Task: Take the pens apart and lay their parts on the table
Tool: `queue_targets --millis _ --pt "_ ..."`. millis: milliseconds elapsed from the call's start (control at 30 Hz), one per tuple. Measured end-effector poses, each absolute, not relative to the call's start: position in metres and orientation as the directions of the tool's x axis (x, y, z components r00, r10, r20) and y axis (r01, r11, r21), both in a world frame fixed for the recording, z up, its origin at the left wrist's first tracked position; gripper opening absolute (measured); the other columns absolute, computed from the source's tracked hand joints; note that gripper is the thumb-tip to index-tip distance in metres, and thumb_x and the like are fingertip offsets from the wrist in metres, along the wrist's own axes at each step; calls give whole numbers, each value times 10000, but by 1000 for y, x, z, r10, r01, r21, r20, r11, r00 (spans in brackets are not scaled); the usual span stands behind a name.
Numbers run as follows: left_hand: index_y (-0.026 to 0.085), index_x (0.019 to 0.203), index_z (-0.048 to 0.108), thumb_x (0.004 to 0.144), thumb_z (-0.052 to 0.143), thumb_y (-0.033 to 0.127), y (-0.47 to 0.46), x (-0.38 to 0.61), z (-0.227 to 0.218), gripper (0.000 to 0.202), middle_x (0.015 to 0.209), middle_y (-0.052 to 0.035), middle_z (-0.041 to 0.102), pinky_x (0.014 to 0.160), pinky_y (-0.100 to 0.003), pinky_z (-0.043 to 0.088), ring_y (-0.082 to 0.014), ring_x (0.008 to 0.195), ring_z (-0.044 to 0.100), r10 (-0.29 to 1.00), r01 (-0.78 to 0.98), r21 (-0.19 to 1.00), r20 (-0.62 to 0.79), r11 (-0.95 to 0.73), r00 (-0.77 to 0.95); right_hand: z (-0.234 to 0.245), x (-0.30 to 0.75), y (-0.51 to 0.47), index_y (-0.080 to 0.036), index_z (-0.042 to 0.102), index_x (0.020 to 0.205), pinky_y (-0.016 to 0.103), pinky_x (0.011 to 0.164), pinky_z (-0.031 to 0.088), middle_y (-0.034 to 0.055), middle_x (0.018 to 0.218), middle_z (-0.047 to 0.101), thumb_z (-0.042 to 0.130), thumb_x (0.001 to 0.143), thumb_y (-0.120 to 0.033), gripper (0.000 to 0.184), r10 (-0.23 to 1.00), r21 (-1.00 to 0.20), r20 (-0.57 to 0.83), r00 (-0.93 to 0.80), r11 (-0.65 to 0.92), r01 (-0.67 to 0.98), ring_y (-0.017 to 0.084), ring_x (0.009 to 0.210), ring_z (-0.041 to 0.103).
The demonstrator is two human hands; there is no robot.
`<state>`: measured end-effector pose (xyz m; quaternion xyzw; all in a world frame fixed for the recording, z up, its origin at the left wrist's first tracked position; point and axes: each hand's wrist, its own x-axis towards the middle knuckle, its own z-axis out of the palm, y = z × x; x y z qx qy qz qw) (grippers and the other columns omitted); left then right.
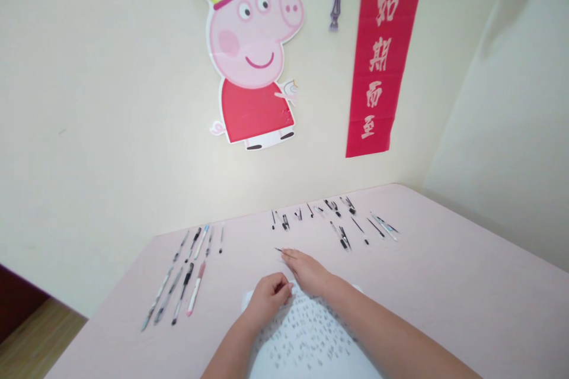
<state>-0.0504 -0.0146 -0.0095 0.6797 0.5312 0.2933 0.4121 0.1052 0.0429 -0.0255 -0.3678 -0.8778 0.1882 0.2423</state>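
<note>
My right hand (306,270) reaches forward over the far edge of a sheet of paper (306,343) covered in small dark marks. At its fingertips, a thin dark pen part (278,250) sticks out to the left; the rest of it is hidden by the fingers. My left hand (270,295) is closed beside it, above the paper's upper left edge, fingers curled in with the thumb against them. Whether it holds anything small does not show.
Several pens (183,290) lie in two rows on the pink table (466,284) at the left. Small dark pen parts (343,238) are spread along the back right. A wall with a pig cutout (253,71) and a red banner (377,71) rises behind the table.
</note>
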Motion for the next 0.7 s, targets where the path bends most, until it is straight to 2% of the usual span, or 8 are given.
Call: queue_targets --millis 133,300,400,500,700 --pt "171 605 540 739 504 405 -16 -49 -7 271 506 25 533 511 -227 308 -105 489 437 967 483 871 -44 -87 252 -35 115 49 -134 472 1274 361 1055 302 102 1361 433 358 838 -83 453 822 -531 284 -493 564 633 183 1257 390" --pt "170 616 558 747 497 398 -16 -50 -8 270 512 24 538 514 -223 307 -102 492 425 968 493 865 -36 -95 250 -44 137 56 -104 485 1265 368 1066 287 123 1356 435 325 815 -33 483 923 -530 263 -281 382 757 202 1264 383" --pt "172 620 559 756 488 386 -15 -50 -10 263 517 23 543 516 -221 306 -103 495 424 966 503 857 -28 -108 255 -48 150 59 -130 451 1299 386 1069 288 96 1362 434 306 818 -41 509 941 -535 296 -164 306 787 204 1273 370" --pt "174 621 560 748 499 384 -15 -50 -10 253 521 24 546 521 -220 309 -106 505 437 967 505 857 -36 -100 252 -53 157 62 -124 421 1320 419 1069 283 109 1364 427 290 837 -74 503 952 -580 296 -78 244 778 221 1277 364" --pt "175 622 567 750 499 388 -15 -51 -12 257 528 20 553 526 -222 309 -110 510 444 970 513 852 -32 -100 241 -62 159 68 -120 394 1339 436 1086 254 102 1365 427 327 771 -38 578 942 -573 335 -9 211 792 235 1303 314"
